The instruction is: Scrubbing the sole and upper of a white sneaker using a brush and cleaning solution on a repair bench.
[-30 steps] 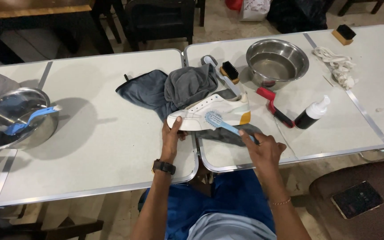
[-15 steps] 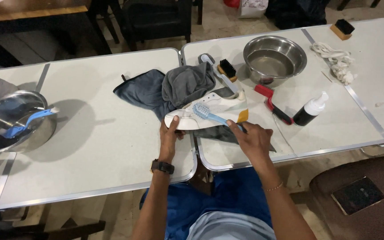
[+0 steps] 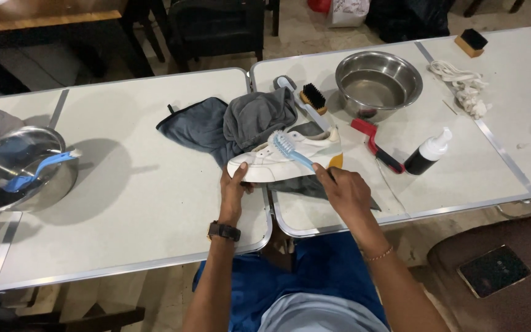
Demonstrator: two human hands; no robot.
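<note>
A white sneaker lies on its side across the seam of two white tables, on a grey cloth. My left hand, with a dark watch at the wrist, grips the shoe's toe end. My right hand holds a blue brush whose bristle head rests on the shoe's upper. A second dark cloth shows under the shoe near my right hand.
A steel bowl, a black-bristled wooden brush, a red-handled brush and a dark bottle with white pump stand to the right. White laces lie further back. Another steel bowl with a blue brush sits far left. A phone lies on a seat.
The brush head has slid left and up along the shoe, from the heel side toward the middle. My left hand stays on the toe end.
</note>
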